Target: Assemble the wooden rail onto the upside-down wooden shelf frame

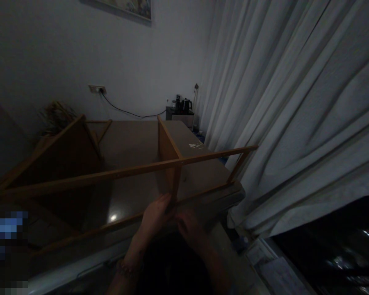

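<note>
A wooden shelf frame (135, 172) lies on its side on a dark table (132, 143) in a dim room. My left hand (155, 215) rests on the frame's near lower rail where the upright divider (167, 149) meets it, fingers curled against the wood. My right hand (187, 227) is just beside it at the same joint, fingers bent; the dark hides whether it holds anything small. A bracelet shows on my left wrist (126, 266).
White curtains (295, 123) hang close on the right. A small stand with a kettle (183, 108) is in the far corner. A wall socket with a cable (97, 89) and a dried plant (55, 116) lie beyond the table. Dark floor clutter sits at lower right.
</note>
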Motion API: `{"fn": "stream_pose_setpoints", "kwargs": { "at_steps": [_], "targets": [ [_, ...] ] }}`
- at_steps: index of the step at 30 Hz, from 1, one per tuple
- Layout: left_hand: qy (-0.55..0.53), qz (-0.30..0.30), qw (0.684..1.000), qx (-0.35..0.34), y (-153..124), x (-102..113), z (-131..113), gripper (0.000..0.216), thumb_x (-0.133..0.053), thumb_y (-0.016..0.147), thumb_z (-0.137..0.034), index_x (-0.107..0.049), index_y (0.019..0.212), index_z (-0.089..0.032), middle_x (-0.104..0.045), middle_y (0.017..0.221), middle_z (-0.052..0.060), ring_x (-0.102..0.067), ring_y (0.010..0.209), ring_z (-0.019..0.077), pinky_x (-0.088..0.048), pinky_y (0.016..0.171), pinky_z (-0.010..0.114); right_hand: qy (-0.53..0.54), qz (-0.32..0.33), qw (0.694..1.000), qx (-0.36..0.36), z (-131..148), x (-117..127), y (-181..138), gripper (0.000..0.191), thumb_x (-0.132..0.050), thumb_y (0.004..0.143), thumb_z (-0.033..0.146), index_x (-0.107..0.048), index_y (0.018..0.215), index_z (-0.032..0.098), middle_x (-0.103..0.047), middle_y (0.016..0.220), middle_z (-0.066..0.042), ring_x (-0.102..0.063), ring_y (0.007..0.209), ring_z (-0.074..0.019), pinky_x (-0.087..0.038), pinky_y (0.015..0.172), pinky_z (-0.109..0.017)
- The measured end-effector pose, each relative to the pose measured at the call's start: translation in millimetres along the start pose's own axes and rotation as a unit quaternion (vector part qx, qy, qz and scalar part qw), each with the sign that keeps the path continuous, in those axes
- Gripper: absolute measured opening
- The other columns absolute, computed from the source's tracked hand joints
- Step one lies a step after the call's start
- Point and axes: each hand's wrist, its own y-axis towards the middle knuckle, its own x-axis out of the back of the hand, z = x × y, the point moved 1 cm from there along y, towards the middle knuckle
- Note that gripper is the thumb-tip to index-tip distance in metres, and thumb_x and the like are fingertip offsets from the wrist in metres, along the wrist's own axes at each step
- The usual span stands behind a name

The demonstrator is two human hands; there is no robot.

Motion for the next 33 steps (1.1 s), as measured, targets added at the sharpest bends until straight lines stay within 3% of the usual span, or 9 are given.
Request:
{"fn": "stream_pose_setpoints", "kwargs": {
  "at_steps": [5,10,19,28,33],
  "targets": [
    [0.004,-0.001,1.000,-0.005,0,0,1,0.033,-0.054,0.086,-0.022,-0.058,0.119,-0.019,-0.060,0.128,0.010,-0.057,0.117,0.0234,-0.046,0.099,0.035,-0.021,0.035,0.999,0.022,-5,4,0,0.024,-0.047,0.096,0.019,-0.060,0.115,0.025,-0.069,0.105,-0.003,-0.064,0.099,-0.0172,-0.052,0.092,-0.034],
    [0.006,0.009,1.000,0.002,0,1,0,0.035,-0.053,0.086,-0.021,-0.057,0.121,-0.019,-0.061,0.126,0.009,-0.058,0.114,0.0231,-0.048,0.097,0.035,-0.045,0.014,0.999,0.027,-5,5,1,0.022,-0.049,0.097,0.027,-0.064,0.113,0.024,-0.070,0.102,-0.003,-0.064,0.098,-0.0184,-0.048,0.099,-0.041],
    [0.005,0.001,1.000,-0.008,1,0,1,0.026,-0.052,0.087,-0.022,-0.060,0.112,-0.019,-0.063,0.122,0.009,-0.059,0.112,0.0231,-0.047,0.097,0.035,-0.011,0.007,1.000,-0.015,3,0,8,0.021,-0.051,0.096,0.025,-0.070,0.104,0.021,-0.071,0.096,-0.004,-0.062,0.092,-0.0191,-0.050,0.089,-0.036],
    [0.008,0.013,1.000,-0.006,1,-1,4,0.033,-0.054,0.087,-0.022,-0.057,0.119,-0.019,-0.061,0.127,0.010,-0.058,0.116,0.0235,-0.047,0.097,0.036,0.147,-0.074,0.973,-0.160,12,-5,7,0.011,-0.059,0.089,0.023,-0.070,0.090,0.022,-0.070,0.091,-0.002,-0.064,0.087,-0.0174,-0.048,0.081,-0.028],
    [0.012,0.020,1.000,0.001,1,0,3,0.033,-0.054,0.088,-0.022,-0.057,0.121,-0.018,-0.059,0.130,0.010,-0.057,0.118,0.0242,-0.046,0.099,0.037,0.176,-0.100,0.953,-0.224,11,-8,8,0.015,-0.061,0.087,0.031,-0.064,0.076,0.020,-0.068,0.073,0.000,-0.063,0.069,-0.0153,-0.046,0.065,-0.024]
  ]
}}
